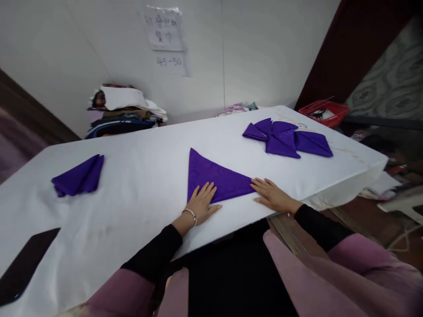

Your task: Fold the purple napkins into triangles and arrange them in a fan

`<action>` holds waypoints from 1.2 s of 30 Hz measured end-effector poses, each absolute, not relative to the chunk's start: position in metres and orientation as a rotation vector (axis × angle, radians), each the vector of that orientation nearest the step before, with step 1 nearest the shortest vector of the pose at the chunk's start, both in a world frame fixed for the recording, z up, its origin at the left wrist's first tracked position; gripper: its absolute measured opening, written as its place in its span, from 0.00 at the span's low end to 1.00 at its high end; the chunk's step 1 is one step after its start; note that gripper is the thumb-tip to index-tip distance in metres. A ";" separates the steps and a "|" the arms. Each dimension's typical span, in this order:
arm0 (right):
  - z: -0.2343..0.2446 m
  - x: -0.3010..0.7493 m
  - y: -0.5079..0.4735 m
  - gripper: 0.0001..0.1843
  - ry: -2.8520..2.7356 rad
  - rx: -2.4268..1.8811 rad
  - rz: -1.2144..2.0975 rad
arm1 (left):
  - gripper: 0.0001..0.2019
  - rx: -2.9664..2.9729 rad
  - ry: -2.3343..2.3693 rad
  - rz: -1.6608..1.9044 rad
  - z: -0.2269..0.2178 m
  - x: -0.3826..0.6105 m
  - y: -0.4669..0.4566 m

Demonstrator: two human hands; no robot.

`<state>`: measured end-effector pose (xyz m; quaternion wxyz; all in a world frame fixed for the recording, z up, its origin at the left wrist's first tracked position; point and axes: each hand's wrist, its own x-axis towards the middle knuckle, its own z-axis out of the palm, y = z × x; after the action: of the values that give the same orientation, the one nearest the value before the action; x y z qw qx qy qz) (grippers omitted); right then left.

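Observation:
A purple cloth napkin [211, 174] folded into a triangle lies near the front edge of the white table [142, 176]. My left hand [202, 203], with a bracelet on the wrist, lies flat with fingers spread on the triangle's near left corner. My right hand [272, 196] rests flat with fingers stretched out at the triangle's right tip, touching it. Neither hand holds anything.
Several folded purple napkins [287, 138] lie together at the far right of the table. A pile of purple cloths [79, 176] sits at the left. A dark phone [24, 264] lies at the near left. Stacked fabrics [124, 110] stand by the wall, a red basket [325, 112] at the right.

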<state>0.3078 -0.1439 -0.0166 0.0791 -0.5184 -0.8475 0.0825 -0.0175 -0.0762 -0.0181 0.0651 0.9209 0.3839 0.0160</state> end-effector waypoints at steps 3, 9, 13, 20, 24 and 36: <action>-0.017 0.349 -0.157 0.31 -2.428 -1.722 0.217 | 0.35 2.796 1.158 0.060 -0.018 -0.017 -0.076; -0.012 0.379 -0.163 0.24 -2.147 -1.712 0.068 | 0.27 2.838 1.098 0.081 -0.009 -0.004 -0.080; -0.005 0.358 -0.153 0.20 -2.146 -1.489 0.014 | 0.22 2.891 1.051 0.160 -0.006 0.005 -0.083; -0.008 0.337 -0.134 0.19 -2.395 -1.397 0.063 | 0.16 2.956 1.115 0.258 -0.012 0.010 -0.088; -0.011 0.338 -0.135 0.21 -2.447 -1.445 0.063 | 0.16 2.923 1.139 0.314 -0.012 0.012 -0.091; -0.030 0.334 -0.125 0.20 -2.497 -1.221 -0.152 | 0.14 2.647 1.176 0.521 -0.005 0.009 -0.095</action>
<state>0.3336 -0.1254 -0.0296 0.1779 -0.4316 -0.8827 -0.0537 0.0095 -0.0948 -0.0048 0.0993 0.8950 0.3976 0.1762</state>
